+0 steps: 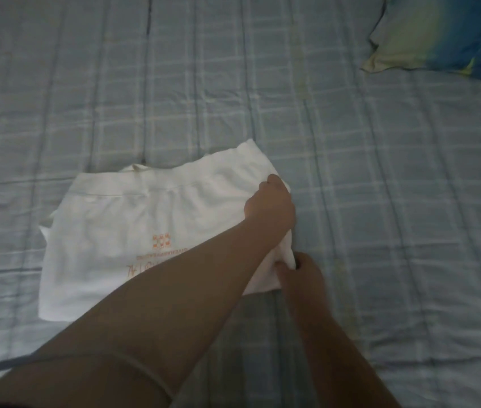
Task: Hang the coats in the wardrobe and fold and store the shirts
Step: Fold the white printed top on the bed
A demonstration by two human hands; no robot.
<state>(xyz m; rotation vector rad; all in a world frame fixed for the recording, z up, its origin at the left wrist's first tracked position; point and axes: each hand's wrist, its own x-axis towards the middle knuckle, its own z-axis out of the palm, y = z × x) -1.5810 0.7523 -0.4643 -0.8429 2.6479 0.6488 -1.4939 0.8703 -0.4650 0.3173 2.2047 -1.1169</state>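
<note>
Both hands work the right edge of the white shirt [109, 231], mid-frame: my left hand [271, 207] grips its upper corner, my right hand [302, 275] pinches the fold just below.

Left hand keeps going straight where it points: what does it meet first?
Past the shirt edge, the left hand crosses bare bedsheet, then probably reaches the pillow; depth is unclear.

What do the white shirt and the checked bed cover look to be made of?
White shirt: probably a soft cotton-like knit with a matte finish. It lies limp and bunches where the right hand pinches it and the left hand grips its edge. Its orange print looks like flat ink.
Bed cover: thin woven cloth, matte, with fine wrinkles. The exact fibre cannot be told.
</note>
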